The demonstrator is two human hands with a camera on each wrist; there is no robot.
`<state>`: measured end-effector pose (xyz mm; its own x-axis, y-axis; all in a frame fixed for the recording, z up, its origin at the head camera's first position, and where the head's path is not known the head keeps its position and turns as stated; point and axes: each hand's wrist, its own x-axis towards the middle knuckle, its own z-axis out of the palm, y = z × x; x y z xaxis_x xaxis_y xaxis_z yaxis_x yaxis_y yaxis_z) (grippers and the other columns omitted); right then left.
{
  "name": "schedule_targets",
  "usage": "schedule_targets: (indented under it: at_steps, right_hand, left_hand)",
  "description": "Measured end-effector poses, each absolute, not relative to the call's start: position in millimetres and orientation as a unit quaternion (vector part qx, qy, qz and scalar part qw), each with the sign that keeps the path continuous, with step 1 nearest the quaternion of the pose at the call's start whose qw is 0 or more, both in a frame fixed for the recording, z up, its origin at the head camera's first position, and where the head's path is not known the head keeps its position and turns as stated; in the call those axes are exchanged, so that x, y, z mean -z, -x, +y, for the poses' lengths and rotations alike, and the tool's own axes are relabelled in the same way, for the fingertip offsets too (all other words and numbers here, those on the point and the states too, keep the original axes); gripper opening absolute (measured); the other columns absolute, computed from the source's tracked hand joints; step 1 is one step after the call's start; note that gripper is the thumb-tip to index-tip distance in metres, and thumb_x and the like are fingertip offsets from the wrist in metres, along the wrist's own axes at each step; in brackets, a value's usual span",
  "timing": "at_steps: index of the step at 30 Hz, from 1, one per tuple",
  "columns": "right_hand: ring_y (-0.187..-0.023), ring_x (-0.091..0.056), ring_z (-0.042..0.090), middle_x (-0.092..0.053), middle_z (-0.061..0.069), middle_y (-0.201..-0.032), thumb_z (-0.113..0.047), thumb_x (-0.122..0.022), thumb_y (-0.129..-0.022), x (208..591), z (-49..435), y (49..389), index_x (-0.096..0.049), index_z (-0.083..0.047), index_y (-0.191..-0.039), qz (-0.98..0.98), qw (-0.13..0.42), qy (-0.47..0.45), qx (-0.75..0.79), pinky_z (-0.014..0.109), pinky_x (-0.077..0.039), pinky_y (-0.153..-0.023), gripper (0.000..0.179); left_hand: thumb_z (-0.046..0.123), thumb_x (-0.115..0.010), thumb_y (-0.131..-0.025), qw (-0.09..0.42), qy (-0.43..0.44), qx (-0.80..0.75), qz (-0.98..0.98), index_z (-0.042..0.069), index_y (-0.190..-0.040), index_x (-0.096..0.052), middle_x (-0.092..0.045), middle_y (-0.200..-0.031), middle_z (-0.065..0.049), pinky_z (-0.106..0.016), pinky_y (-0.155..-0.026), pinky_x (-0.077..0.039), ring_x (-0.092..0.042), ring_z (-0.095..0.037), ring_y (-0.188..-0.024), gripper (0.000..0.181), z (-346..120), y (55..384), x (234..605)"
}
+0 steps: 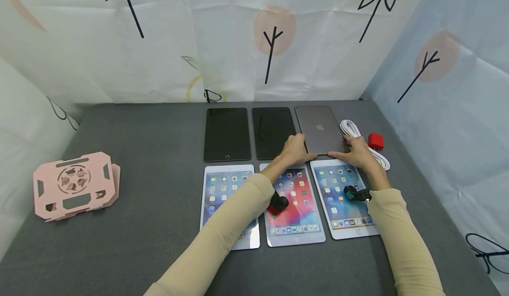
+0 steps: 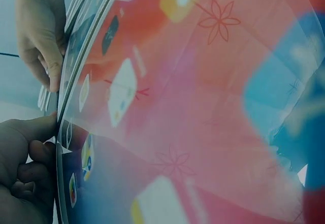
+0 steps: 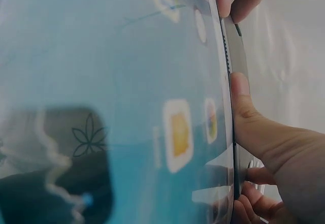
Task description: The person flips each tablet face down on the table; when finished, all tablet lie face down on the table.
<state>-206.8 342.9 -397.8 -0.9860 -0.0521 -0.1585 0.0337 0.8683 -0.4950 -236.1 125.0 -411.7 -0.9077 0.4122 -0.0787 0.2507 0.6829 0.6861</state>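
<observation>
Gray tablet point(image 1: 316, 126), lying back side up at the right end of the far row on the desk point(image 1: 155, 190), in line with two dark-screened tablets point(image 1: 274, 128) and with a coil of white cable point(image 1: 351, 129) just beside. Grasped at both near corners: by the left hand point(image 1: 294, 150) with thumb along the near edge and fingers bent at the left side, by the right hand point(image 1: 356, 152) in mirrored fashion. Probably light for its breadth, thin and stiff, so unlikely to sag when raised by one edge. Smooth back, likely slick under dry fingertips; best held by the rims, not pressed across the flat face. Presumably glass underneath, hence fragile: avoid dragging, twisting or dropping on a corner. Mind the lit white-framed tablets point(image 1: 296, 239) close in front, leaving little room for thumbs.
</observation>
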Motion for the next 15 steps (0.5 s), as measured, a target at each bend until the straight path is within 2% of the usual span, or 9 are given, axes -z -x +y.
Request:
schedule_targets:
  at_steps: [5,11,15]
  right_hand:
    - [-0.138,-0.023,0.06,-0.019,0.046,-0.152,-0.033,-0.071,-0.096,395.6,341.7,206.2,-0.015,0.015,-0.156,0.963,0.118,-0.005,0.241,0.074,-0.026,-0.114,0.095]
    - [-0.136,-0.023,0.06,-0.017,0.045,-0.151,-0.033,-0.069,-0.098,395.3,342.7,206.7,-0.011,0.013,-0.158,0.961,0.129,-0.006,0.245,0.073,-0.027,-0.113,0.095]
    - [-0.136,-0.023,0.06,-0.016,0.044,-0.151,-0.035,-0.068,-0.098,395.3,342.2,206.6,-0.01,0.013,-0.158,0.959,0.132,-0.008,0.249,0.073,-0.028,-0.113,0.096]
  left_hand:
    - [0.037,-0.078,-0.091,0.114,-0.185,-0.343,0.914,0.001,-0.12,-0.065,-0.069,-0.112,-0.012,-0.029,-0.078,-0.054,-0.067,-0.021,-0.096,0.048,125.4,235.0,411.7]
    - [0.036,-0.078,-0.091,0.113,-0.187,-0.346,0.912,0.0,-0.117,-0.066,-0.07,-0.108,-0.013,-0.029,-0.075,-0.055,-0.069,-0.021,-0.093,0.046,125.8,236.6,413.0]
    - [0.035,-0.079,-0.09,0.114,-0.185,-0.349,0.912,-0.001,-0.129,-0.064,-0.07,-0.124,-0.015,-0.032,-0.089,-0.058,-0.07,-0.024,-0.109,0.056,125.4,237.6,413.5]
